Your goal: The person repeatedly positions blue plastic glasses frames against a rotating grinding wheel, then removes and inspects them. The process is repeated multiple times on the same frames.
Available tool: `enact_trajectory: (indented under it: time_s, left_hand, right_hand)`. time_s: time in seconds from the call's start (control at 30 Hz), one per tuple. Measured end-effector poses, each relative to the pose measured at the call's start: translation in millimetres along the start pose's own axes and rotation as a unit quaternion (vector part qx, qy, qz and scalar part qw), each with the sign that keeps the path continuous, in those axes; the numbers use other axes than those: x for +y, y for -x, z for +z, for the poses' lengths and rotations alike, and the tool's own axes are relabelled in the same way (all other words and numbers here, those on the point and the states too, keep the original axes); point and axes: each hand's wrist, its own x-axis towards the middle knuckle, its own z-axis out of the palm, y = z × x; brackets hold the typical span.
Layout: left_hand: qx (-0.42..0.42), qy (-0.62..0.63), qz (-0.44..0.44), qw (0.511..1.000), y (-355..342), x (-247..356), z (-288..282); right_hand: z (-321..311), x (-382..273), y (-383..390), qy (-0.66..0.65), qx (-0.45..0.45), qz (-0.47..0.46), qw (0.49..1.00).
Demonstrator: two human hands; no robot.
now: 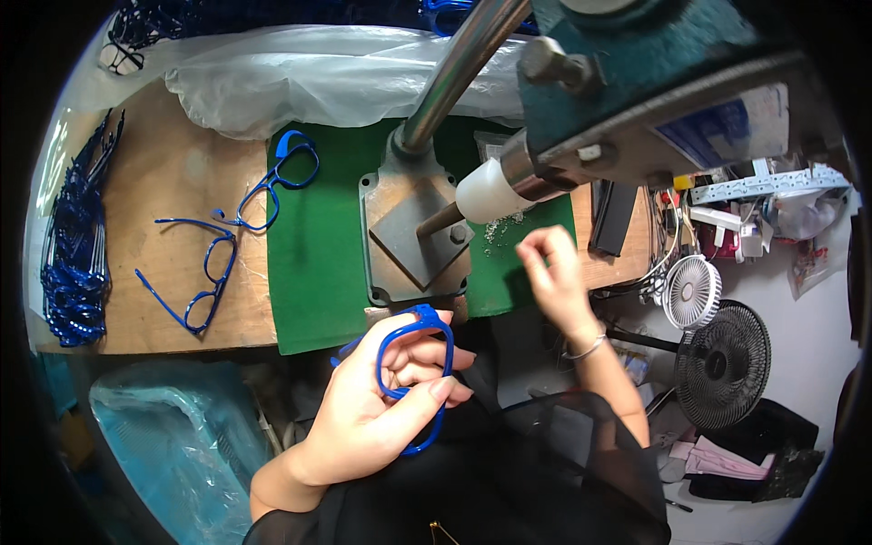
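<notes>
A: Where is the blue eyeglass frame [423, 319]?

B: In the person's left hand [368, 418], on the near side of the press base [381, 277]. Thumb and bent fingers are closed on it, and some fingers show through 1 of its rims.

A: And the right hand [556, 277]?

B: It is raised near the right edge of the green mat [313, 313], beside a scatter of small clear granules [498, 232]. The fingers are curled, with thumb and index close together; it is impossible to tell whether they pinch anything. A bracelet [586, 349] circles that wrist.

A: What stands on the mat?

B: The press, with a tilted square plate [400, 227] on its base and a white collar [490, 192] around the rod above.

A: Farther left?

B: 2 more blue frames: the upper frame [272, 182] straddles the mat's edge, while the lower frame [216, 283] lies on the wooden table [182, 145] with its temples spread. Beyond them is a bundle of dark blue pieces [77, 250].

A: And to the right?

B: 2 fans, the small white fan [691, 292] just above the larger black fan [722, 368].
</notes>
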Motion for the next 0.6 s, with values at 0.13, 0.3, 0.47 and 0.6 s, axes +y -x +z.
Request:
enact_trajectory:
  time_s: [0.13, 0.3, 0.47, 0.6]
  left_hand:
    - [-0.01, -0.03, -0.003, 1.0, -7.2, -4.9, 0.5]
    - [0.003, -0.041, 0.009, 0.999, -3.2, -11.9, -0.6]
    - [-0.012, -0.122, 0.049, 0.991, -1.6, -12.0, -2.7]
    - [-0.057, -0.127, 0.026, 0.99, -7.2, -12.6, -1.9]
  right_hand:
    - [25.9, 25.8, 26.3, 0.04, 0.041, 0.033, 0.998]
    - [29.8, 22.7, 20.8, 0.04, 0.018, 0.03, 0.999]
    - [25.1, 25.4, 20.5, 0.011, 0.002, 0.04, 0.999]
    - [29.9, 22.2, 18.4, 0.03, 0.011, 0.033, 0.999]
